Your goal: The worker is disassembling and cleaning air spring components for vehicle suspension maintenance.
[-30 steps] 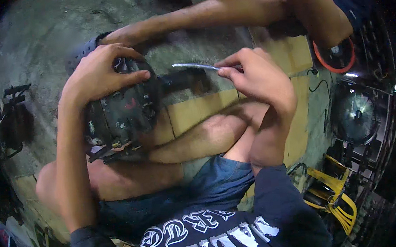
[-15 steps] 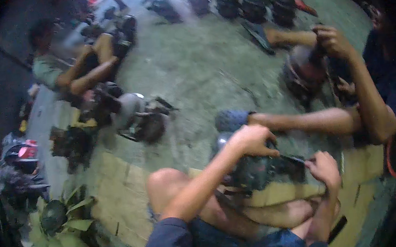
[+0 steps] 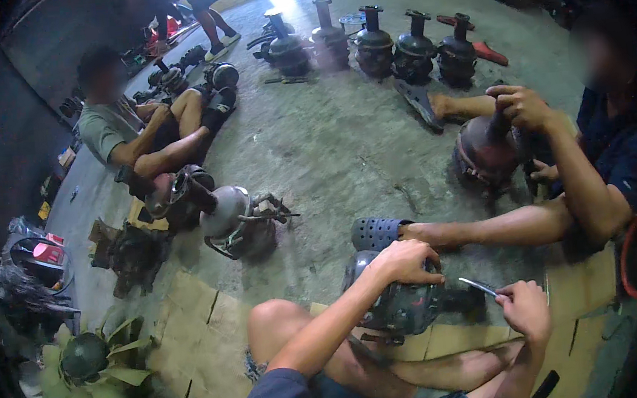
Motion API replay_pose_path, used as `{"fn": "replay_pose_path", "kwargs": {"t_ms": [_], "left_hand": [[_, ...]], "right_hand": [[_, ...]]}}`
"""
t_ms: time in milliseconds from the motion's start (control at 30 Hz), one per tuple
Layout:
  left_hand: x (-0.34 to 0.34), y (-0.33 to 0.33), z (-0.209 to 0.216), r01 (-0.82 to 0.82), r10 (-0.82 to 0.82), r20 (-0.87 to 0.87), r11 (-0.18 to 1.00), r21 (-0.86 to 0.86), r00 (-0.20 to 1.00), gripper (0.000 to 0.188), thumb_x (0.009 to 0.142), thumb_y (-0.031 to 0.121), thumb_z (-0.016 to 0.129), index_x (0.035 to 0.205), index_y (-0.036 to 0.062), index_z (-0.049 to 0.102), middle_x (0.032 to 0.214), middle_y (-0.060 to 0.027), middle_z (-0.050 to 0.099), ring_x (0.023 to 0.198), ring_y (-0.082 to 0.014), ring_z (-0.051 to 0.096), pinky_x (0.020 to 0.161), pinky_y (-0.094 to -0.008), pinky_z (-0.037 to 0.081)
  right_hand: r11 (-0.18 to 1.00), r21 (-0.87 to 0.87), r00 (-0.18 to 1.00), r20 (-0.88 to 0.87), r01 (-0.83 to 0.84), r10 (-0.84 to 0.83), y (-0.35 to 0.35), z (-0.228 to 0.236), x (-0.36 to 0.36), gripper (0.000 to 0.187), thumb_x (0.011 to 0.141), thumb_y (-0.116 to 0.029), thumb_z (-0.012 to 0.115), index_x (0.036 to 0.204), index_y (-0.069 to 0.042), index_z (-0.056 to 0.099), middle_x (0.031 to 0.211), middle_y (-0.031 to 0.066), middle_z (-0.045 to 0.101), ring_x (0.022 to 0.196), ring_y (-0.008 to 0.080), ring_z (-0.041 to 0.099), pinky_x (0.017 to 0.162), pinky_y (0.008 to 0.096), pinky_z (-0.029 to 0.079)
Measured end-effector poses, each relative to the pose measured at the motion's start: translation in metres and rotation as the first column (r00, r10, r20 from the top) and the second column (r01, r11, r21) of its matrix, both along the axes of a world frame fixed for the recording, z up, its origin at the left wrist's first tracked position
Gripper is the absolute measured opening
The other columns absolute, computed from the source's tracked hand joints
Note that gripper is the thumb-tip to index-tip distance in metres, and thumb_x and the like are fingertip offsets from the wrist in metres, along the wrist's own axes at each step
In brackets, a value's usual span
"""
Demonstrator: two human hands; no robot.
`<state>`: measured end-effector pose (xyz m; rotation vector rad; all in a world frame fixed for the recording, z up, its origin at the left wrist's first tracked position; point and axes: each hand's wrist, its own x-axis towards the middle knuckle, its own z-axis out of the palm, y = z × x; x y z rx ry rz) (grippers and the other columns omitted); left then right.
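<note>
The person sits on flattened cardboard [image 3: 192,316] on a concrete floor [image 3: 343,136], one bare knee raised at the near centre. The left hand [image 3: 406,261] lies curled over the top of a dark, rounded machine part [image 3: 396,302], fingers wrapped down on its upper casing so that it is steadied against the floor just beyond the knee. The right hand [image 3: 526,308], just to the right of that part, is closed around a thin metal blade-like tool [image 3: 478,286], whose bright tip points left toward the casing; whether the tip touches the part cannot be told. Just beyond the part lies a dark perforated sandal [image 3: 376,232] on the foot of a second person, whose leg stretches across from the right. That person sits at the right edge in a dark shirt, both hands on the neck of a rusty bell-shaped housing [image 3: 485,150] standing well apart from the near part. At the far side a row of similar dark housings [image 3: 373,39] stands upright on the floor. On the left a third person in a grey shirt sits with legs bent, and near that person lie a silvery engine assembly [image 3: 233,218] and other greasy parts. At the near left corner rests a pale green fan with broad blades [image 3: 99,373].
</note>
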<state>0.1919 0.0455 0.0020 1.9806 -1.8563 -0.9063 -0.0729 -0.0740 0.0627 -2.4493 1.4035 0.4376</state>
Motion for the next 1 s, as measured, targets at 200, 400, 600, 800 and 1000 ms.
{"fn": "replay_pose_path", "kwargs": {"t_ms": [200, 400, 600, 800, 1000], "left_hand": [[0.002, -0.002, 0.000, -0.003, 0.003, 0.003, 1.000, 0.015, 1.000, 0.057, 0.086, 0.059, 0.069, 0.118, 0.0126, 0.075, 0.122, -0.0117, 0.071, 0.117, -0.0324, 0.065, 0.095, -0.0454, 0.054], [0.002, -0.003, 0.009, 0.023, -0.024, 0.017, 0.999, 0.035, 1.000, 0.058, 0.087, 0.060, 0.069, 0.119, 0.0122, 0.074, 0.120, -0.0148, 0.071, 0.112, -0.0334, 0.067, 0.094, -0.0454, 0.055], [0.000, -0.003, 0.011, 0.058, -0.057, -0.024, 0.998, 0.016, 0.998, 0.051, 0.089, 0.058, 0.067, 0.117, 0.0161, 0.076, 0.120, -0.0132, 0.072, 0.112, -0.0326, 0.068, 0.094, -0.0446, 0.054], [-0.001, -0.003, 0.006, 0.045, -0.045, -0.010, 0.998, 0.036, 0.999, 0.054, 0.088, 0.061, 0.068, 0.120, 0.0172, 0.075, 0.122, -0.0116, 0.072, 0.114, -0.0327, 0.067, 0.096, -0.0442, 0.054], [0.000, -0.003, -0.001, 0.042, -0.043, 0.040, 0.999, 0.025, 0.998, 0.059, 0.088, 0.064, 0.067, 0.123, 0.0177, 0.074, 0.126, -0.0122, 0.070, 0.116, -0.0334, 0.067, 0.098, -0.0447, 0.053]], "right_hand": [[0.994, 0.103, 0.999, 0.019, -0.047, 0.046, -0.007, -0.002, 0.009, 0.025, 0.086, -0.031, 0.074, 0.103, -0.015, 0.081, 0.102, 0.0224, 0.074, 0.101, 0.0386, 0.071, 0.092, 0.0481, 0.055], [0.991, 0.098, 0.996, 0.013, -0.094, 0.093, -0.014, -0.025, -0.005, 0.028, 0.085, -0.035, 0.076, 0.103, -0.014, 0.082, 0.104, 0.0222, 0.074, 0.103, 0.0398, 0.071, 0.094, 0.0483, 0.055], [0.984, 0.130, 0.990, -0.051, -0.125, 0.133, -0.030, -0.074, 0.008, 0.037, 0.085, -0.040, 0.075, 0.107, -0.011, 0.080, 0.112, 0.0242, 0.073, 0.110, 0.0415, 0.069, 0.099, 0.0486, 0.054], [0.987, 0.096, 0.991, 0.056, -0.129, 0.124, -0.024, -0.073, -0.004, 0.034, 0.083, -0.041, 0.076, 0.102, -0.014, 0.082, 0.105, 0.0221, 0.075, 0.105, 0.0388, 0.071, 0.098, 0.0458, 0.055], [0.977, 0.182, 0.993, 0.031, -0.114, 0.110, -0.029, -0.065, -0.003, 0.033, 0.085, -0.041, 0.075, 0.103, -0.014, 0.082, 0.112, 0.0213, 0.074, 0.109, 0.0391, 0.069, 0.099, 0.0469, 0.053]]}}
